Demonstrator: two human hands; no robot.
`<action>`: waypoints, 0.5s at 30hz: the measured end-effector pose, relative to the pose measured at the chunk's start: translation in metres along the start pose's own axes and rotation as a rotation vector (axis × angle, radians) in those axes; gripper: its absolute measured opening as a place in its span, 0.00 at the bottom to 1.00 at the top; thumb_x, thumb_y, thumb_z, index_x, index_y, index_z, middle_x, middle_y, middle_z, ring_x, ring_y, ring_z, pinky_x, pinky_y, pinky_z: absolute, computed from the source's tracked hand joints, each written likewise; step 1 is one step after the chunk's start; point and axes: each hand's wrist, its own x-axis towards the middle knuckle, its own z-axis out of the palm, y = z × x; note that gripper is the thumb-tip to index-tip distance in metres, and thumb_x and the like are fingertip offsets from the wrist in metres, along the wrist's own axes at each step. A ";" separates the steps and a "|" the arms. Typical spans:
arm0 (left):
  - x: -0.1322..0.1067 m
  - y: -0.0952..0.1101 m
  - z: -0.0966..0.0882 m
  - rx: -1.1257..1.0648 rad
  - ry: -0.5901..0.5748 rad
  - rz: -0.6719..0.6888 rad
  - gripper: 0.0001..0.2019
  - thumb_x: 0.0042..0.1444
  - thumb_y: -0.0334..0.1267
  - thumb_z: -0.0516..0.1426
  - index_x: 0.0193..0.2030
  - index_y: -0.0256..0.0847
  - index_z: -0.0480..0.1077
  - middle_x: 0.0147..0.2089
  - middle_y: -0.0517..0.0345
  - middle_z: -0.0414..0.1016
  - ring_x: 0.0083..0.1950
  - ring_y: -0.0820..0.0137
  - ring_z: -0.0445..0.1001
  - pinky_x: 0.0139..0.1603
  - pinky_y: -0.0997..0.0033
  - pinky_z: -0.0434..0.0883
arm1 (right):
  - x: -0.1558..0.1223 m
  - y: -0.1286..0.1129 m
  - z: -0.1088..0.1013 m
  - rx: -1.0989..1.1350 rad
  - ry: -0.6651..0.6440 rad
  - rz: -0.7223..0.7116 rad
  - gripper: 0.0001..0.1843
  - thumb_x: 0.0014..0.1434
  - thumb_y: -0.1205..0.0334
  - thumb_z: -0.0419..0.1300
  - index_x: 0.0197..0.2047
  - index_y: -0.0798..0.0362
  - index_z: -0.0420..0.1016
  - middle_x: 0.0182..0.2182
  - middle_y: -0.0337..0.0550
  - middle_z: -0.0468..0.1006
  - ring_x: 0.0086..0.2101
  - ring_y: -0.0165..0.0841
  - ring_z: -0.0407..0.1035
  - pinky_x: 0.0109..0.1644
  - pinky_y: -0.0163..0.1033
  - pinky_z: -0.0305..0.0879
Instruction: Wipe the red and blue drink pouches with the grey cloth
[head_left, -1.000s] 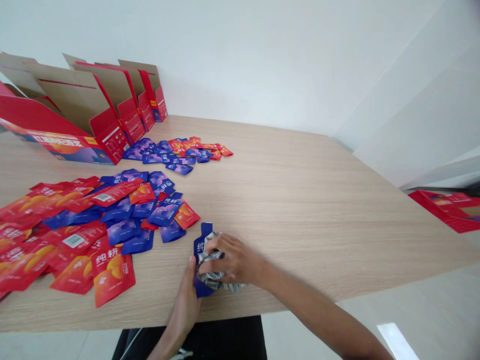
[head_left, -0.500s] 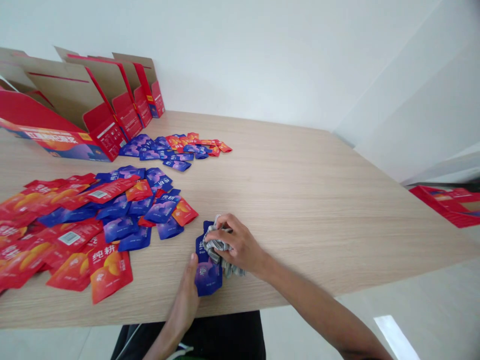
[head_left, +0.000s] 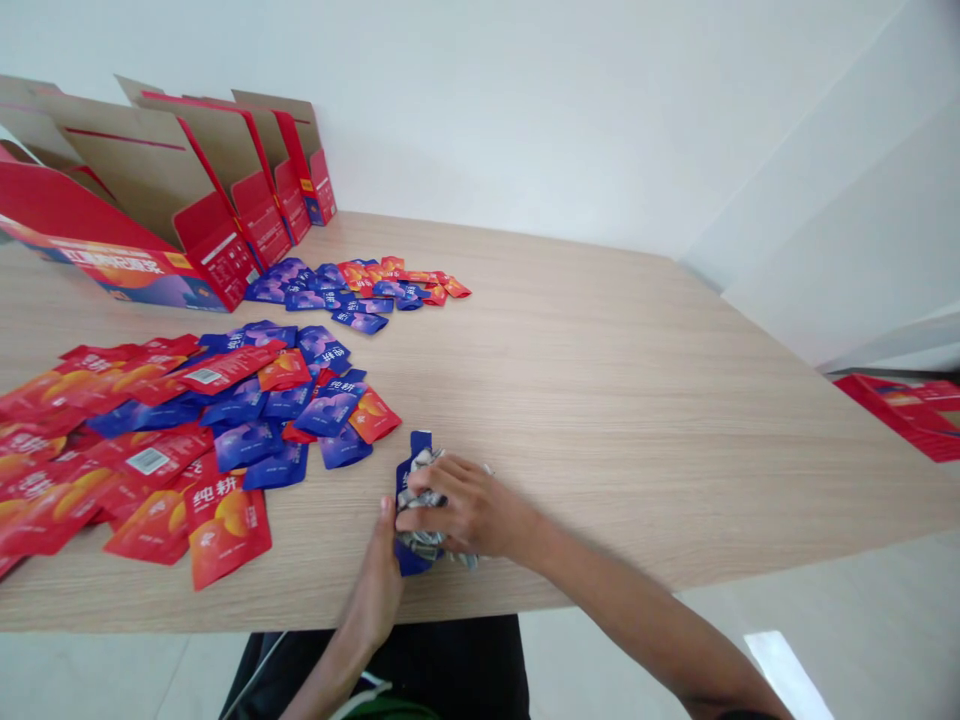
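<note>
Flat near the table's front edge lies a blue pouch (head_left: 414, 562) with a narrow neck at its far end. My left hand (head_left: 382, 580) grips its left edge, the thumb showing beside it and the other fingers mostly hidden. Bunched in my right hand (head_left: 474, 505) is a grey-and-white cloth (head_left: 412, 498), pressed onto the pouch's face with bent fingers. Hand and cloth cover most of the pouch's print.
Left of my hands spreads a pile of red pouches (head_left: 229, 530) and blue pouches (head_left: 330, 405). Smaller sachets (head_left: 360, 322) lie farther back. Open red cartons (head_left: 217, 265) stand at the back left. Beyond the table's right edge is a red box (head_left: 892, 415).
My right hand has moved the cloth down along the pouch toward me, covering more of it. The left hand keeps its grip. The view has shifted slightly.
</note>
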 end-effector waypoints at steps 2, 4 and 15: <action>-0.001 0.001 0.005 0.033 -0.034 0.010 0.19 0.58 0.49 0.65 0.53 0.41 0.80 0.63 0.48 0.80 0.79 0.53 0.54 0.77 0.55 0.55 | 0.000 0.002 -0.002 0.020 0.052 0.150 0.08 0.66 0.63 0.66 0.49 0.48 0.80 0.47 0.48 0.72 0.47 0.38 0.69 0.53 0.43 0.70; -0.002 0.003 0.009 0.057 -0.052 0.018 0.20 0.59 0.50 0.64 0.53 0.40 0.81 0.63 0.47 0.80 0.79 0.53 0.56 0.77 0.57 0.55 | 0.000 0.004 -0.003 0.061 0.130 0.272 0.09 0.67 0.62 0.66 0.51 0.48 0.79 0.47 0.48 0.71 0.48 0.39 0.69 0.54 0.44 0.72; 0.008 -0.011 -0.005 0.028 0.071 -0.025 0.31 0.60 0.62 0.59 0.58 0.37 0.78 0.62 0.44 0.80 0.76 0.51 0.62 0.76 0.49 0.59 | 0.001 0.005 -0.002 0.016 -0.055 -0.052 0.09 0.66 0.61 0.67 0.49 0.45 0.80 0.47 0.45 0.74 0.47 0.36 0.69 0.52 0.41 0.70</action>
